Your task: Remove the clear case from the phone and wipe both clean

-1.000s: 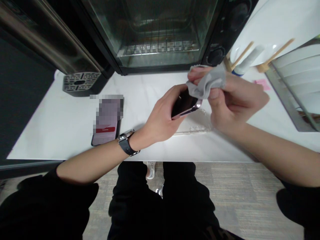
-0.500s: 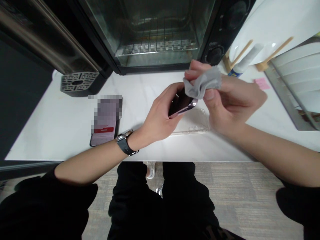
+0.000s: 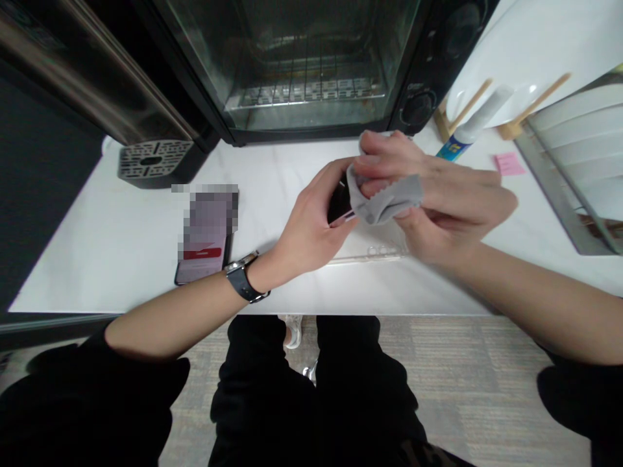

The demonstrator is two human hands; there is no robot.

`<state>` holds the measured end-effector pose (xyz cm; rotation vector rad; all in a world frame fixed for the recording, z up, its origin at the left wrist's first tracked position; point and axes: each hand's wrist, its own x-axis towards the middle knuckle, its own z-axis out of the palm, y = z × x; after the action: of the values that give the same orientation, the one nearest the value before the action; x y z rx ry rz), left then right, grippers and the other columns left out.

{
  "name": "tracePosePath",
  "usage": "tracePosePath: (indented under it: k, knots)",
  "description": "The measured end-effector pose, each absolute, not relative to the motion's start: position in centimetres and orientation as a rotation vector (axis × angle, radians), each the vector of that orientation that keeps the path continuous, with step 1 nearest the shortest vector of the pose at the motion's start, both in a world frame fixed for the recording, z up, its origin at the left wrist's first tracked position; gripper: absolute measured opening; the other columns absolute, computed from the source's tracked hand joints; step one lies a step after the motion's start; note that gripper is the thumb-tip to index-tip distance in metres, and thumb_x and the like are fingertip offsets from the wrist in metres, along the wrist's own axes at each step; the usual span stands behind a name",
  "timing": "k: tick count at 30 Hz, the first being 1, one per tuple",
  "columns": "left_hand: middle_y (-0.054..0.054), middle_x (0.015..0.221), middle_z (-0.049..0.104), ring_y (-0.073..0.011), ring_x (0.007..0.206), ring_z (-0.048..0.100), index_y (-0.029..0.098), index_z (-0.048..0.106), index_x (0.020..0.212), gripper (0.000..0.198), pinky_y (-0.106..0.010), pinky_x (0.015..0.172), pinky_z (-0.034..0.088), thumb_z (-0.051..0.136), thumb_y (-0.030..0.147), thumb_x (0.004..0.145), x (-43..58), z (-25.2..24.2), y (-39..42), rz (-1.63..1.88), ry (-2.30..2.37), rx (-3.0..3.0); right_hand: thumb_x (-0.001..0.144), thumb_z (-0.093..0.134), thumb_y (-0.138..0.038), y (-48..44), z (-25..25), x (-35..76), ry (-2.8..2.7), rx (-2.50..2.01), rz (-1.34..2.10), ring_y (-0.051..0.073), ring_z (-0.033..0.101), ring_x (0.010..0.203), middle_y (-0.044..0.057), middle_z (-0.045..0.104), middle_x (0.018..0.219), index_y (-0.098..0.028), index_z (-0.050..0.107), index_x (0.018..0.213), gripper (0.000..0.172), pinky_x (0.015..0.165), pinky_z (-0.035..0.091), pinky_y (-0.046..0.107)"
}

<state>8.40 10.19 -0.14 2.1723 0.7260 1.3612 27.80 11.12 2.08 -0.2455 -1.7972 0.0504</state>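
A dark phone with a pinkish metal edge [image 3: 339,202] is gripped by my left hand [image 3: 314,224], tilted above the counter. My right hand [image 3: 452,201] holds a grey cloth [image 3: 389,201] with zigzag edges, and the cloth wraps over the phone's right end, hiding it. Under both hands a clear phone case [image 3: 374,253] lies on the white counter, mostly covered by them. Further left, a second phone [image 3: 204,233] lies face up with its screen lit and partly pixelated.
A toaster oven [image 3: 311,133] stands behind my hands. At the left back is a machine with a drip tray [image 3: 153,160]. On the right are a glue-like tube [image 3: 470,130], pink notes [image 3: 509,164], wooden holders and white plates [image 3: 584,130] in a rack.
My right hand and the cloth have moved left and slightly down, over the phone's end. More of the case and the phone is covered, and more of the tube shows. My left hand has barely moved.
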Motion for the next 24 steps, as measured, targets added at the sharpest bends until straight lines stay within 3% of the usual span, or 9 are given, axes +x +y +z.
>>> tracePosePath:
  k: [5, 10, 13, 18, 21, 24]
  knots:
    - [-0.008, 0.136, 0.074, -0.0279, 0.125, 0.073, 0.029, 0.061, 0.132, 0.041, -0.048, 0.106, 0.061, 0.058, 0.062, 0.109, 8.2, 0.0, 10.3, 1.394, 0.721, 2.178, 0.104, 0.066, -0.041, 11.1, 2.2, 27.4, -1.748, -0.319, 0.14, 0.025, 0.079, 0.132, -0.012, 0.083, 0.133, -0.047, 0.076, 0.14, 0.038, 0.118, 0.067, 0.049]
    - [-0.009, 0.139, 0.074, -0.0284, 0.126, 0.072, 0.029, 0.064, 0.133, 0.041, -0.048, 0.108, 0.06, 0.061, 0.061, 0.108, 7.8, 0.7, 9.9, 1.298, 0.765, 2.19, 0.104, 0.071, -0.046, 11.3, 2.0, 27.2, -1.602, -0.514, 0.286, 0.028, 0.084, 0.12, -0.006, 0.088, 0.121, -0.042, 0.086, 0.117, 0.019, 0.11, 0.07, 0.051]
    - [-0.01, 0.136, 0.074, -0.0277, 0.124, 0.072, 0.028, 0.065, 0.133, 0.039, -0.047, 0.108, 0.059, 0.061, 0.058, 0.108, 7.7, 1.1, 9.6, 1.275, 0.78, 2.154, 0.102, 0.075, -0.054, 11.5, 1.7, 27.2, -1.519, -0.654, 0.362, 0.027, 0.084, 0.108, -0.001, 0.089, 0.117, -0.036, 0.087, 0.11, 0.023, 0.099, 0.072, 0.046]
    - [-0.01, 0.129, 0.076, -0.0252, 0.117, 0.072, 0.026, 0.065, 0.13, 0.037, -0.043, 0.103, 0.059, 0.062, 0.055, 0.108, 7.9, 1.3, 9.4, 1.275, 0.773, 2.126, 0.102, 0.071, -0.064, 11.1, 1.8, 27.0, -1.495, -0.722, 0.471, 0.028, 0.084, 0.106, 0.0, 0.088, 0.118, -0.034, 0.086, 0.107, 0.034, 0.096, 0.072, 0.047]
    - [-0.009, 0.127, 0.076, -0.0247, 0.114, 0.072, 0.027, 0.065, 0.129, 0.037, -0.042, 0.101, 0.059, 0.061, 0.057, 0.108, 7.9, 1.3, 9.4, 1.283, 0.776, 2.117, 0.103, 0.072, -0.059, 10.6, 2.1, 26.9, -1.51, -0.672, 0.467, 0.027, 0.084, 0.104, -0.004, 0.088, 0.121, -0.039, 0.087, 0.112, 0.027, 0.096, 0.073, 0.045]
    - [-0.007, 0.127, 0.076, -0.0246, 0.113, 0.073, 0.028, 0.065, 0.127, 0.036, -0.042, 0.099, 0.059, 0.06, 0.059, 0.109, 8.0, 1.3, 9.4, 1.295, 0.776, 2.128, 0.105, 0.072, -0.046, 10.4, 2.3, 26.9, -1.552, -0.552, 0.383, 0.027, 0.085, 0.114, -0.005, 0.088, 0.122, -0.04, 0.087, 0.111, 0.017, 0.107, 0.071, 0.047]
